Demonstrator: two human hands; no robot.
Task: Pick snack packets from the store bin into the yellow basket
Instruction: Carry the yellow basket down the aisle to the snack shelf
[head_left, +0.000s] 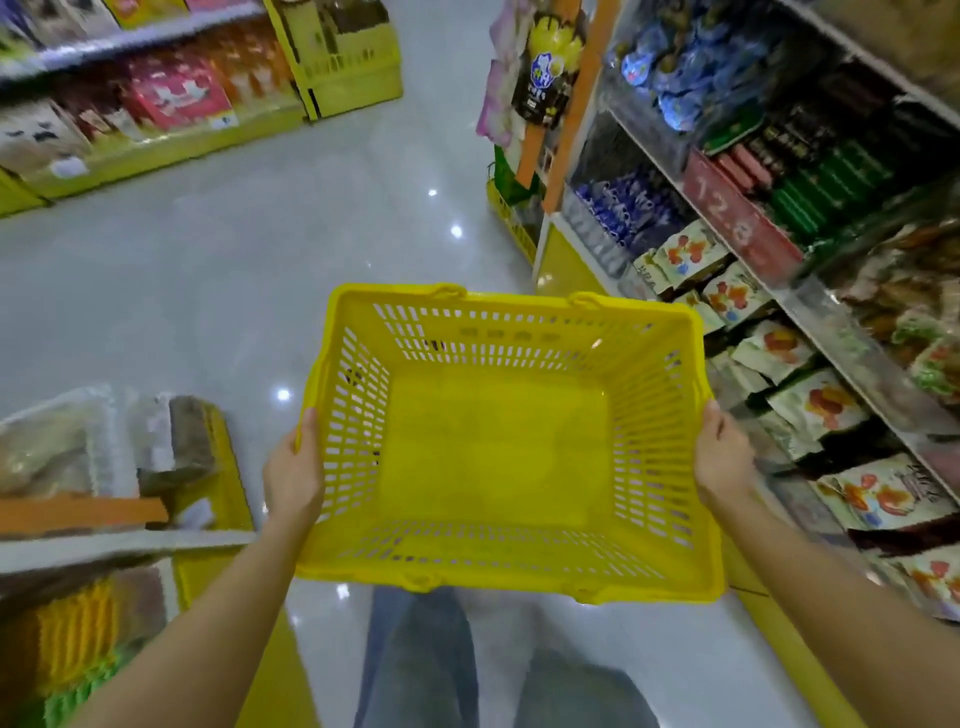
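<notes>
Snack packets (826, 402) lie in the store bin (857, 364) at 3 o'clock, just beside the empty yellow basket (519, 338). The left hand (293, 473) grips its 9 o'clock rim and the right hand (722, 457) its 3 o'clock rim. Freeing one hand to pick could tip the basket.

Both hands hold an empty yellow basket (498, 447) over the aisle floor (208, 270): left hand (293, 475) grips its left rim, right hand (722, 454) its right rim. Snack packets (810, 405) line the right-side shelves (852, 358).
</notes>
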